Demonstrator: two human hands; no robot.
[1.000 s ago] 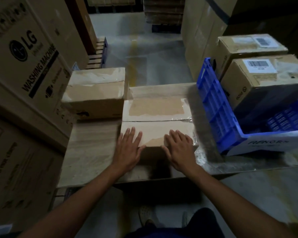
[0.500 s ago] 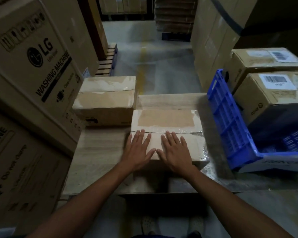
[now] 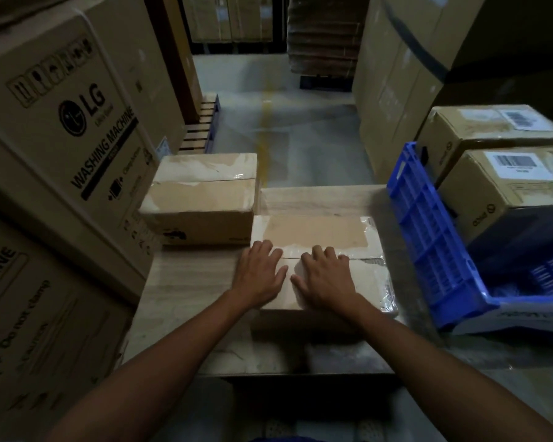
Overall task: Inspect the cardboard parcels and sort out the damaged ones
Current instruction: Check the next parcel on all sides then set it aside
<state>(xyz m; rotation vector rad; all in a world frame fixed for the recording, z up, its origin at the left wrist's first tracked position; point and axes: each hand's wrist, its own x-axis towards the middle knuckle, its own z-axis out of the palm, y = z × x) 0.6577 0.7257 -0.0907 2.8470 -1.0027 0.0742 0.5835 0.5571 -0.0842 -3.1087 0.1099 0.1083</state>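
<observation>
Your left hand (image 3: 260,275) and right hand (image 3: 328,279) flat, fingers straight, atop the near parcel (image 3: 320,231); second parcel (image 3: 201,199) beside it.

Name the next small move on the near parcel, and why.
Probably move the left hand and right hand to the sides of the parcel and tilt it: both lie flat on its taped top, so its other faces are unseen.

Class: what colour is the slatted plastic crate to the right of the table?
Blue crate, clearest in the head view.
</observation>
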